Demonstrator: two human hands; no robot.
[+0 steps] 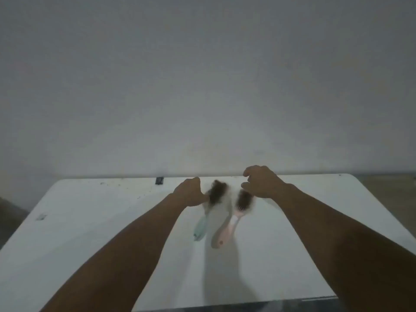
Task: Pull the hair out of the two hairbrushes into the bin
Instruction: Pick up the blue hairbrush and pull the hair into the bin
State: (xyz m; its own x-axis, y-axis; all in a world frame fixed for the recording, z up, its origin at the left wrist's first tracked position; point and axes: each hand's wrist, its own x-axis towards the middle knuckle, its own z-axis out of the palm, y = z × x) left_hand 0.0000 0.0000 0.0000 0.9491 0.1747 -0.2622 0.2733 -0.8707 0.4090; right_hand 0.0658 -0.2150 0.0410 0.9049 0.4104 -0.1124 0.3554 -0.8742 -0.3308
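Observation:
Two hairbrushes lie side by side on the white table (90, 221), handles toward me, both blurred. The mint-green hairbrush (200, 230) is on the left, its head packed with brown hair (217, 192). On the right is the pink hairbrush (225, 233), with a brown hair clump (244, 199) in its bristles. My left hand (189, 192) rests against the left side of the green brush's head, fingers curled out of sight. My right hand (261, 182) hovers just above and right of the pink brush's head, fingers bent and apart, holding nothing. No bin is in view.
A small dark object (159, 180) sits at the table's far edge, against the plain grey wall. A small grey mark (41, 217) lies near the left edge. Dark specks dot the far left of the tabletop.

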